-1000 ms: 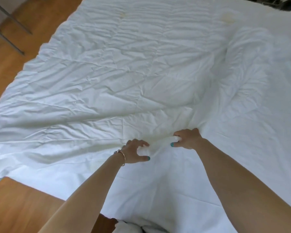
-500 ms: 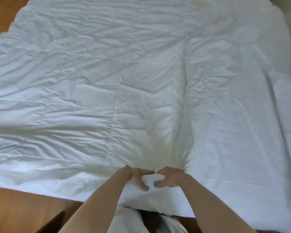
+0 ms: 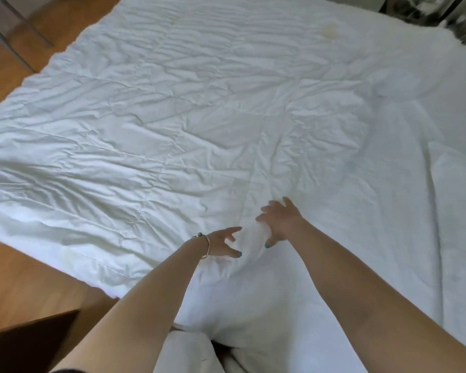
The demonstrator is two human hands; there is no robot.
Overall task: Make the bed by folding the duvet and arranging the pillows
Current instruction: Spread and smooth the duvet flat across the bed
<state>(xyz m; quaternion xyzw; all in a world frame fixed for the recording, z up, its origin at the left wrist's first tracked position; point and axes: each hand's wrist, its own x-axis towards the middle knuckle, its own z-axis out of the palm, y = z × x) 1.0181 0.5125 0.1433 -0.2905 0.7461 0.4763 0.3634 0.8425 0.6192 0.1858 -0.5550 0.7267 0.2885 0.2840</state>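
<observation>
A white, creased, quilted duvet [image 3: 172, 125] lies spread flat across the bed, its left edge hanging over the floor. My left hand [image 3: 223, 243], with a bangle at the wrist, hovers over the duvet's near part with fingers spread and nothing in it. My right hand [image 3: 279, 220] is just to its right, also with fingers spread, palm down on or just above the cloth. A small raised fold of duvet [image 3: 253, 232] stands between the two hands. At the right edge a flat white shape [image 3: 457, 197] may be a pillow.
Wooden floor [image 3: 24, 278] runs along the left and near-left. Grey metal furniture legs [image 3: 8, 36] stand at the top left. Dark clutter [image 3: 420, 9] sits beyond the bed's far right corner. A dark piece of furniture [image 3: 30, 343] is at the bottom left.
Both hands were pinching a bunched fold of the duvet near its front edge. They have let go, their fingers are spread, and they have reached further onto the duvet.
</observation>
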